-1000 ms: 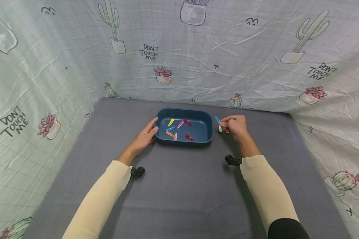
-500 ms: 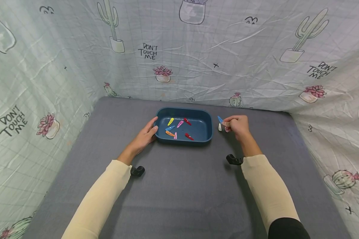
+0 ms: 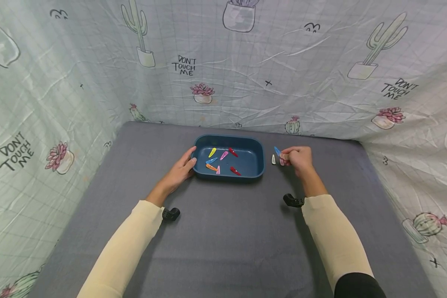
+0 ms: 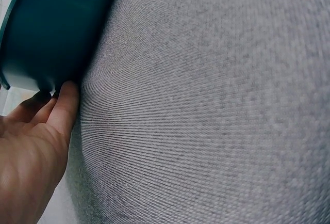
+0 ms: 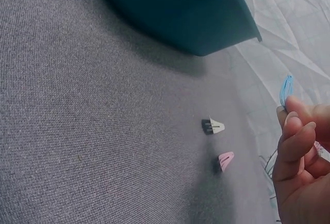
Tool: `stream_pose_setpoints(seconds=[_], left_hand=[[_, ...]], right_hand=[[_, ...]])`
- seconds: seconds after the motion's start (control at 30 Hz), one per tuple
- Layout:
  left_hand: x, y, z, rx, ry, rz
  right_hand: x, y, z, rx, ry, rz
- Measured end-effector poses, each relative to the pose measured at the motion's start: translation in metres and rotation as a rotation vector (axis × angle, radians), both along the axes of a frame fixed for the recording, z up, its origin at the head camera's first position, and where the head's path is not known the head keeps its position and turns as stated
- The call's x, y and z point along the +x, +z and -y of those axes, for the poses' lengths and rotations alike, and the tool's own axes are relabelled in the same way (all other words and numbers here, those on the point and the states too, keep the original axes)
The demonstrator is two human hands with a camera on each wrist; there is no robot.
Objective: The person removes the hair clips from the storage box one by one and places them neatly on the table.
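In the head view, a blue tray (image 3: 229,179) sits near the far edge of a grey cloth-covered table (image 3: 223,240), roughly midway along it. The left hand (image 3: 178,170) rests against the tray's left end with its fingers extended, and the right hand (image 3: 297,159), beyond the right end, pinches a blue hair clip (image 3: 277,151) by one end. Inside the tray, a yellow clip (image 3: 212,152) lies toward the far left corner, a red clip (image 3: 233,152) toward the far edge, a bright pink clip (image 3: 224,155) between the two but nearer the middle, and a second blue clip (image 3: 211,160) toward the left end; an orange clip (image 3: 210,167), a pale pink clip (image 3: 218,170) and a second red clip (image 3: 236,171) lie along the near edge. On the table just off the tray's right end is a white clip (image 3: 273,159). In the left wrist view, the fingertips (image 4: 68,92) touch the tray's outer wall low down. In the right wrist view, thumb and finger hold the blue clip raised, the white clip and a pink clip (image 5: 225,160) lying side by side on the cloth, apart from the tray.
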State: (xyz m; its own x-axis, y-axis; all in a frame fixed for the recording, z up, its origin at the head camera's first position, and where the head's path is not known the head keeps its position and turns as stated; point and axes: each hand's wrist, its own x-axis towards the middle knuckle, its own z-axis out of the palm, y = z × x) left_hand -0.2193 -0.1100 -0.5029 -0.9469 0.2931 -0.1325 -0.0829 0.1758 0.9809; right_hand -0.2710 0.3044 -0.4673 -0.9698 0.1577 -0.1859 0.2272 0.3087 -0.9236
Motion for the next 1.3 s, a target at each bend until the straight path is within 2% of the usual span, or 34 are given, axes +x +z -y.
stream_pose_setpoints(seconds=[1.03, 1.3], left_hand=[[-0.002, -0.004, 0.001, 0.031, -0.003, -0.011], [-0.003, -0.004, 0.001, 0.019, -0.006, -0.008]], right_hand=[[0.002, -0.009, -0.010, 0.032, -0.067, 0.015], [0.002, -0.012, -0.010, 0.008, -0.081, 0.023]])
